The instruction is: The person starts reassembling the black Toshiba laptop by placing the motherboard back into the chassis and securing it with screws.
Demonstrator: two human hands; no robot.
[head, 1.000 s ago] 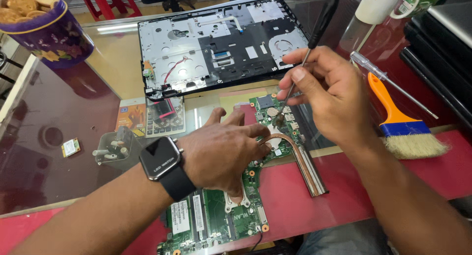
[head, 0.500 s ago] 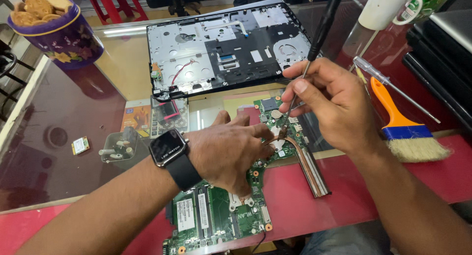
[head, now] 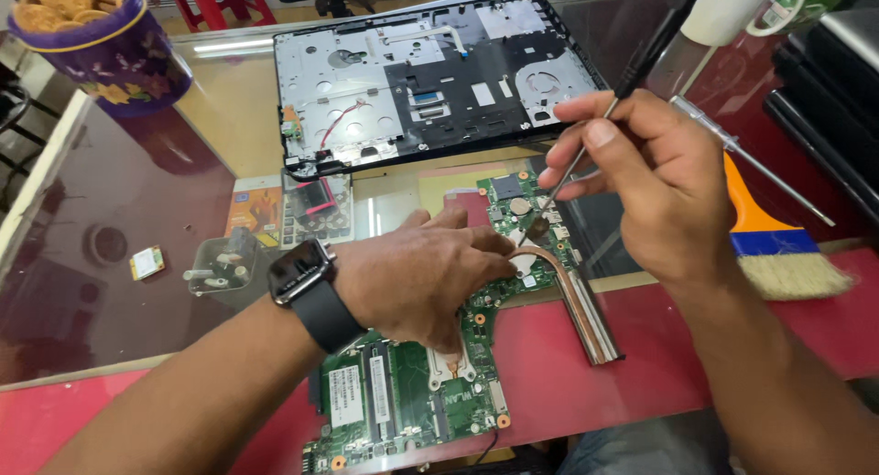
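Left hand [head: 426,278] stays flat on green motherboard [head: 412,393] at counter's near edge, fingers together. Right hand [head: 659,191] pinches screwdriver [head: 641,59], tip now at heatsink pipe [head: 572,292] screw; unscrewing looks underway.

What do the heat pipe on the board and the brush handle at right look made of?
The heat pipe looks like bare copper: reddish-brown with a dull metallic sheen, though its finned end reads greyer. The brush handle seems to be moulded plastic: flat, uniform orange and smooth, with a blue band above pale bristles.
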